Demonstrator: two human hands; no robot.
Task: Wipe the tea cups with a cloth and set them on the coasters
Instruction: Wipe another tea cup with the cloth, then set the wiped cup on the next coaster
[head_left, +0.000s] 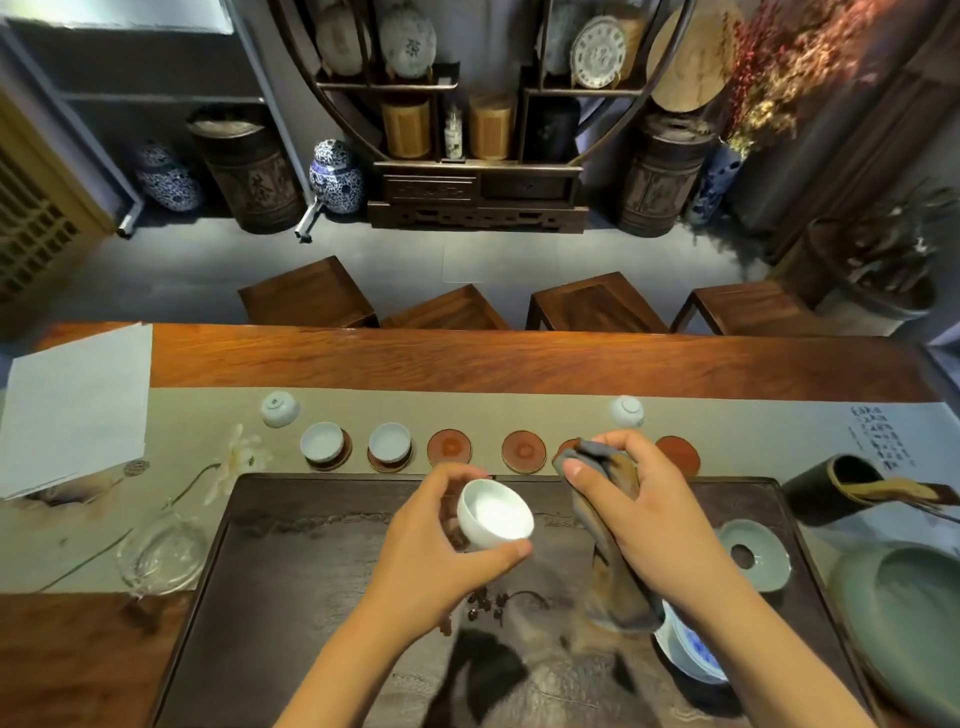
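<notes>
My left hand (439, 540) holds a white tea cup (494, 513) above the dark tea tray (291, 597), its mouth tilted toward me. My right hand (641, 512) grips a grey-brown cloth (610, 545) that hangs down beside the cup, apart from it. Two white cups (322, 441) (389, 442) stand upright on the two leftmost coasters. Bare red-brown coasters (449, 446) (523, 451) (678, 453) follow in the row; another is partly hidden behind the cloth. Two more cups lie upside down on the runner, one at the left (279, 408) and one at the right (627, 410).
A glass dish (161, 556) and a white flower (236, 460) lie left of the tray. A celadon lid rest (753, 553), a blue-and-white bowl (691, 652), a large green basin (904, 613) and a dark tool holder (831, 496) sit right. Wooden stools stand beyond the table.
</notes>
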